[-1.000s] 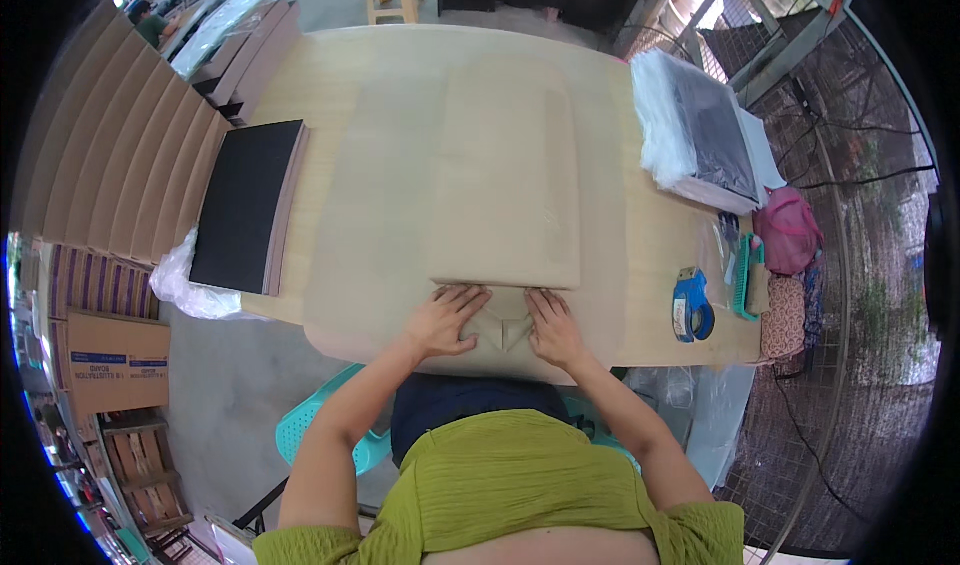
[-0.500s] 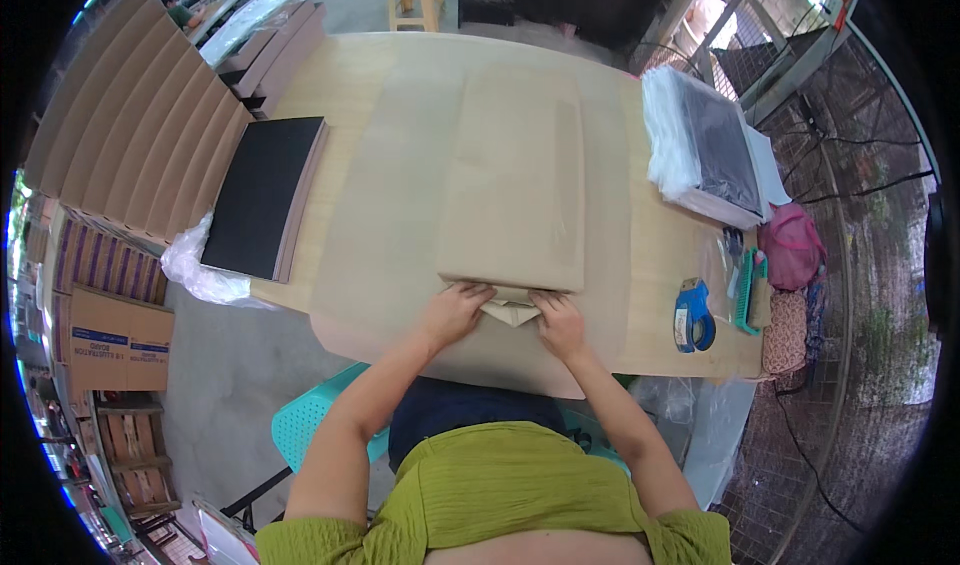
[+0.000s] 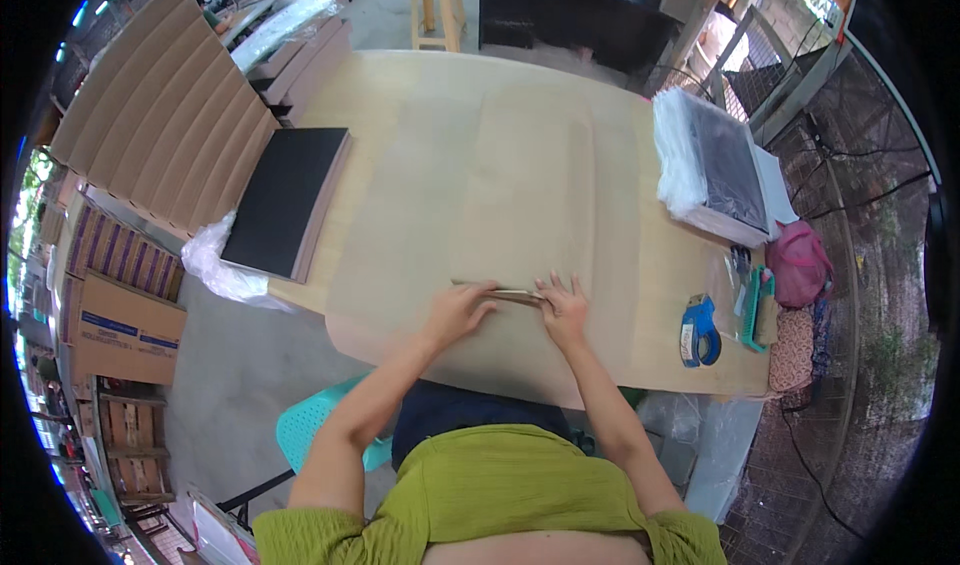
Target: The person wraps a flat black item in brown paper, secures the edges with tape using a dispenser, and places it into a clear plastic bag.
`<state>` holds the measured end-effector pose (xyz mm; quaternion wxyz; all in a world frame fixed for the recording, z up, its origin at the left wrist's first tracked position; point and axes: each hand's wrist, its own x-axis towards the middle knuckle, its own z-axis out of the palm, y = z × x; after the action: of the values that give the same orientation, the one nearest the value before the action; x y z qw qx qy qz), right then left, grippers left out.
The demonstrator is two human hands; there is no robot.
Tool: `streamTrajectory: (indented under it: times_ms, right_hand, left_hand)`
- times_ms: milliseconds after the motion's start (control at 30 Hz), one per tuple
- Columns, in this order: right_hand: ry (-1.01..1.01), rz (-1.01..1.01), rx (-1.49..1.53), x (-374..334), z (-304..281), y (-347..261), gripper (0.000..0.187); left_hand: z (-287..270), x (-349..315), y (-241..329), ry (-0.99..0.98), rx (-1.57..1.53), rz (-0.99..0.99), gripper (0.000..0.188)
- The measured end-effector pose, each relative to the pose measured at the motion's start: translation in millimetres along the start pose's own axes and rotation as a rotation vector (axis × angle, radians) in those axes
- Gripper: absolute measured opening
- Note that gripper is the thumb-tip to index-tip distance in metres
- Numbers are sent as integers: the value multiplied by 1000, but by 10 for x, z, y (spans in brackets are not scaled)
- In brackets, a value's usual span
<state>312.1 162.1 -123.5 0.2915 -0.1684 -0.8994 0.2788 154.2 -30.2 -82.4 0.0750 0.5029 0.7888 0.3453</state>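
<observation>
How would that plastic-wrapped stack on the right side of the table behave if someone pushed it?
The plastic-wrapped stack looks thick and lies flat, so it's probably fairly heavy and unlikely to tip. Its shiny plastic could feel slippery, and the crinkled left edge would probably bunch up.

Fingers (image 3: 483,288) at folded brown paper (image 3: 530,185), blue tape dispenser (image 3: 699,315)

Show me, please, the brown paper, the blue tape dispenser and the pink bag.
Brown paper (image 3: 485,200), head view: middle of its broad surface.
Blue tape dispenser (image 3: 699,316), head view: upper part of its body.
Pink bag (image 3: 803,257), head view: middle of its side.
</observation>
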Motion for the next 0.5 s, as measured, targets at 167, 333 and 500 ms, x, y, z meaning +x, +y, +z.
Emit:
streamTrajectory:
  times_ms: [167,333,500]
  right_hand:
    - [-10,106,64,24,33,-391,7]
    - [-141,-123,-5,-72,19,-771,8]
    - [-137,-65,211,-30,107,-691,8]
  left_hand:
    - [-497,-205,-209,154,290,137,60]
    - [-599,-336,-748,-76,301,332,51]
    - [-433,-446,-770,-2,366,308,48]
